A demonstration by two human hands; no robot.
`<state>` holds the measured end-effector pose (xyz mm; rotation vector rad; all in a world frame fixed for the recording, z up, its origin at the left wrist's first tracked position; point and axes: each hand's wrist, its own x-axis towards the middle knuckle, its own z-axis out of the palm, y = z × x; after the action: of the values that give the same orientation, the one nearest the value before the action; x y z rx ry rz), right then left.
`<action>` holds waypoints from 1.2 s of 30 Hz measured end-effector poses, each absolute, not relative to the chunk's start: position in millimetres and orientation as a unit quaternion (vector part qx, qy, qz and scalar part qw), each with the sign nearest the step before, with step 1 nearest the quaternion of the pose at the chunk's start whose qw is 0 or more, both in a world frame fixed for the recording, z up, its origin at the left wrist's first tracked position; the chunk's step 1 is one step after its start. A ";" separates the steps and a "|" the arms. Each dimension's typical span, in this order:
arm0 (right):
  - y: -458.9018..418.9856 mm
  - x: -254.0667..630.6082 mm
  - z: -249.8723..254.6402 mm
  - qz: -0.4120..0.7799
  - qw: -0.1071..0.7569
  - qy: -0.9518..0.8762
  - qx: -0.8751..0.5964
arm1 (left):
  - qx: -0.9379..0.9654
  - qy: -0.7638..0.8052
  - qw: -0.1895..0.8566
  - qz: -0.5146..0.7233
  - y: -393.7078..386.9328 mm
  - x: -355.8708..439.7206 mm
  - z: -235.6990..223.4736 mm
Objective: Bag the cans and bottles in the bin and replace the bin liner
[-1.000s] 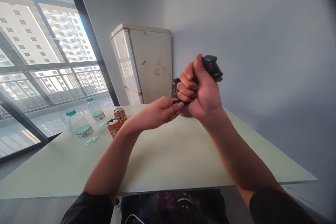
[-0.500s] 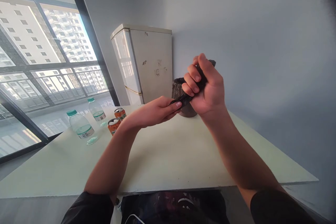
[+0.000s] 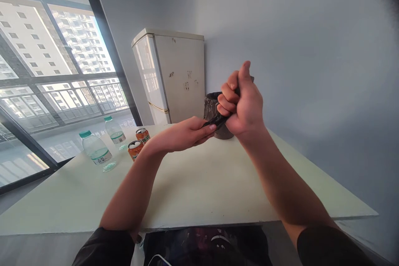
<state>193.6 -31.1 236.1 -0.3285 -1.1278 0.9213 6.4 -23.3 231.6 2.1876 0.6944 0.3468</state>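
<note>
A gathered black plastic bag point(image 3: 220, 119) stretches between my two hands above the table. My left hand point(image 3: 196, 132) pinches its lower end between thumb and fingers. Higher up and to the right, my right hand point(image 3: 243, 102) is wrapped round the bag in a fist with the thumb pointing up. Only a small dark bit of the bag shows behind that thumb; the rest inside the fist is hidden. Directly behind the hands stands a dark bin point(image 3: 212, 106) with a black liner over its rim, partly covered by my fingers.
On the left of the pale table point(image 3: 199, 191) stand two clear bottles with green caps, a nearer one point(image 3: 99, 153) and a farther one point(image 3: 116, 135). Two orange cans point(image 3: 134, 149) are beside them, near my left forearm. A white fridge point(image 3: 181, 75) stands beyond the table.
The bunch of black bag sticking out above my right fist has shrunk almost from sight. More of the bag now shows between the hands. The left hand has hardly moved.
</note>
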 end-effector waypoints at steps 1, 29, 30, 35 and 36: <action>-30.9 194.1 235.8 0.426 0.729 -0.516 -0.144 | 0.865 0.276 0.398 0.136 -23.5 6.6 231.6; -37.3 211.4 229.4 -0.065 0.338 -0.917 -0.199 | 0.767 0.210 0.558 0.236 -20.7 -1.4 228.9; -39.2 213.4 230.5 -0.049 0.327 -0.925 -0.188 | 0.783 0.209 0.542 0.223 -20.5 -2.1 228.5; -50.2 227.6 244.2 0.058 0.345 -0.923 -0.160 | 0.815 0.188 0.505 0.213 -24.4 -2.2 232.5; -53.2 230.2 247.4 0.074 0.362 -0.914 -0.169 | 0.817 0.190 0.501 0.213 -25.0 -1.9 233.2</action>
<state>230.2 -53.2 247.4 -0.4359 -2.3536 0.1908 -1.9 -25.0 233.2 1.9760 0.4586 0.5138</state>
